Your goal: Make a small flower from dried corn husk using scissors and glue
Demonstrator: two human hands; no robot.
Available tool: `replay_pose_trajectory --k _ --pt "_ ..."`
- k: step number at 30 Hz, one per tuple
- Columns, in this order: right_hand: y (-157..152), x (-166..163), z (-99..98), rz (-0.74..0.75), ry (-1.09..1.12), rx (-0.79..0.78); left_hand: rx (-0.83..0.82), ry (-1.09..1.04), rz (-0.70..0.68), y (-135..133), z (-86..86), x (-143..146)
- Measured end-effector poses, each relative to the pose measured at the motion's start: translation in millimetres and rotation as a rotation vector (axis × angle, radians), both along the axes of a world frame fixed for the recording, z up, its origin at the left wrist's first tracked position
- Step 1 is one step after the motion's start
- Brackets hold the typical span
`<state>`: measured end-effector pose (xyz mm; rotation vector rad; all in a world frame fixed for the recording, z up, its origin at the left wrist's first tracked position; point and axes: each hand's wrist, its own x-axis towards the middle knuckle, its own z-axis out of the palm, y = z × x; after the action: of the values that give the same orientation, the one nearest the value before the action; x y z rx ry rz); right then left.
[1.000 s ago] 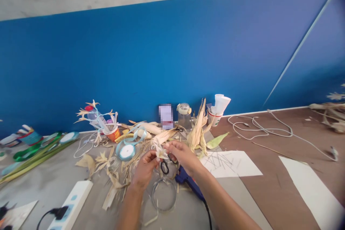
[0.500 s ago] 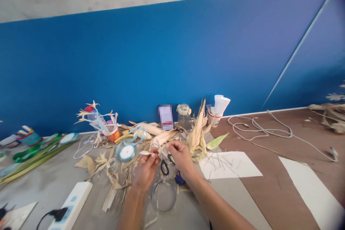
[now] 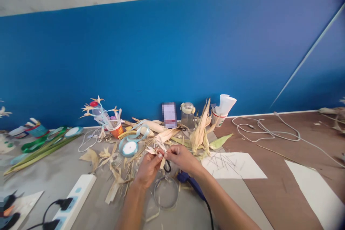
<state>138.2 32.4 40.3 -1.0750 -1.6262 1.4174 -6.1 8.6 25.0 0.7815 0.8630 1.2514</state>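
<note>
A small pale strip of dried corn husk (image 3: 151, 150) is held between my two hands over the middle of the table. My left hand (image 3: 149, 169) pinches it with thumb and fingertips. Close against it, my right hand (image 3: 184, 159) is closed in a pinch at the same husk, its fingertips nearly touching the left ones. Black-handled scissors (image 3: 167, 167) lie partly hidden beneath the hands. Below them rests a clear round ring (image 3: 166, 206). A blue glue gun (image 3: 195, 187) lies partly under my right forearm.
Dried husks (image 3: 201, 129), a light blue ribbon spool (image 3: 129, 148) and husk scraps surround the hands. At the back stand a phone (image 3: 169, 115), a jar (image 3: 187, 116) and paper cups (image 3: 116, 130). A power strip (image 3: 78, 194) lies left; thin sticks lie on white paper (image 3: 250, 167) right.
My right hand has come closer to my left, and a husk end now hangs down between them. The view has shifted slightly, showing more of the glue gun.
</note>
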Motion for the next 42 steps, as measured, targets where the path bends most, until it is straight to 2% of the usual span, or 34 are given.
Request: replay_pose_trajectory --k 7,13,23,27,37,42 --pt "-1.3 1.9 -0.9 0.019 0.005 -0.081 -0.008 0.042 -0.062 -0.4 -0.4 -1.9" --pt "-3.1 1.4 -1.1 0.054 0.099 -0.111 -0.008 -0.001 -0.094 -2.2 2.9 0.5" --pt "-0.5 -2.2 -3.8 0.015 0.263 -0.162 0.030 -0.064 -0.102 -3.8 2.2 -1.9" --pt "-1.6 -2.6 -1.5 0.015 0.264 -0.169 0.033 -0.076 -0.066 -2.4 1.8 -1.9" --pt "-4.0 -3.3 3.5 -0.011 0.209 -0.111 0.002 0.003 -0.075 -2.6 -0.5 -0.7" --pt "-4.4 -2.9 5.6 0.007 0.261 -0.120 0.031 -0.039 -0.099 -3.1 0.2 -2.7"
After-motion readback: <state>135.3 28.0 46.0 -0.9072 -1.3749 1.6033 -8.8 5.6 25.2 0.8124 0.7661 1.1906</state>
